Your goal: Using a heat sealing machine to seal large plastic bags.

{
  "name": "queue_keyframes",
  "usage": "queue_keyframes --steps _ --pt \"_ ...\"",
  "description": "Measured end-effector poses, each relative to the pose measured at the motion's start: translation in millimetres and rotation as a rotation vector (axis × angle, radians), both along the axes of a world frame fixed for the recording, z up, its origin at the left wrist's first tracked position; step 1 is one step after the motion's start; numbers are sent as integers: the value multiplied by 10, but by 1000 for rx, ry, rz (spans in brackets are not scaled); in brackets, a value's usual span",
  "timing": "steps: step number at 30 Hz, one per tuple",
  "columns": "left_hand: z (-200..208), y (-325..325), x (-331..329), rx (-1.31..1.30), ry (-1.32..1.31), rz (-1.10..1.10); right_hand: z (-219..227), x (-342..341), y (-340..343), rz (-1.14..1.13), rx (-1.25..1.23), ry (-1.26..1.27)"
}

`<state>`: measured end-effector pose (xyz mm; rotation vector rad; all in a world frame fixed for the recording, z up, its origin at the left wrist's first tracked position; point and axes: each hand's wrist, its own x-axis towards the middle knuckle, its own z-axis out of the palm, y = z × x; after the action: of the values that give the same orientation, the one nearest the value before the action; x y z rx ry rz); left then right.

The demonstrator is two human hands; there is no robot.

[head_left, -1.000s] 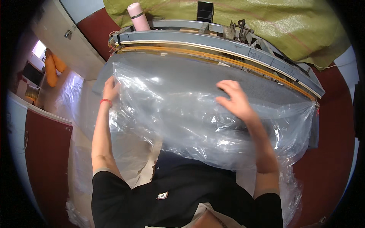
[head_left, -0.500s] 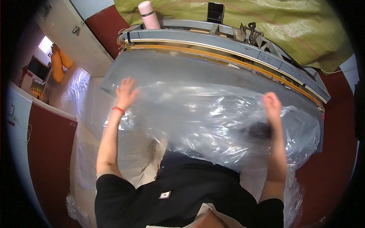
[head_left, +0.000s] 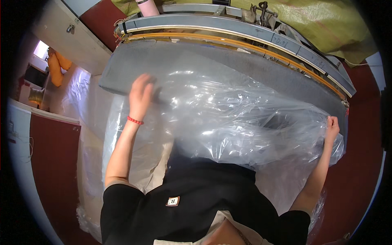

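Observation:
Clear plastic film (head_left: 228, 122) spreads in shiny wrinkles across a grey padded work surface (head_left: 163, 53) and hangs over its near side. At the right, my right hand (head_left: 332, 127) pinches the film's edge, which is pulled taut in folds toward the fingers. Over the left part of the film, my left hand (head_left: 141, 94) has its fingers stretched forward and somewhat apart, holding nothing. A red bead bracelet circles that wrist. Whether the left palm touches the film is hard to see.
A grey metal bar with an orange strip (head_left: 196, 37) runs along the far edge, with a metal clamp (head_left: 263, 12) behind it. A pink bottle (head_left: 148, 7) stands at the back left. Green sheeting (head_left: 326, 32) covers the back. An open door (head_left: 73, 36) is at left.
My right hand has moved right and a little nearer, drawing the film's edge out that way. The left hand has shifted slightly right. The whole view has tilted a little downward.

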<state>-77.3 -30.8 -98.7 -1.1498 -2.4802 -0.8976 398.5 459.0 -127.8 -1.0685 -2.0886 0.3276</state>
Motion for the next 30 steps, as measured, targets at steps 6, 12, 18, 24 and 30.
queue_keyframes --steps 6,12,18,24,30 --pt "-200 -69 532 282 -977 114 -8 57 -7 -43 -10 -44" --pt "-278 114 435 76 -570 7 -23 53 11 -51 -1 -50" --pt "-38 368 325 268 -857 -90 15 1 -36 -49 -5 -29" --pt "339 772 145 676 -732 -214 33 45 -50 -88 -20 -30" --pt "-247 970 -456 267 -456 -66 51 -1 -44 -94 -13 -35"
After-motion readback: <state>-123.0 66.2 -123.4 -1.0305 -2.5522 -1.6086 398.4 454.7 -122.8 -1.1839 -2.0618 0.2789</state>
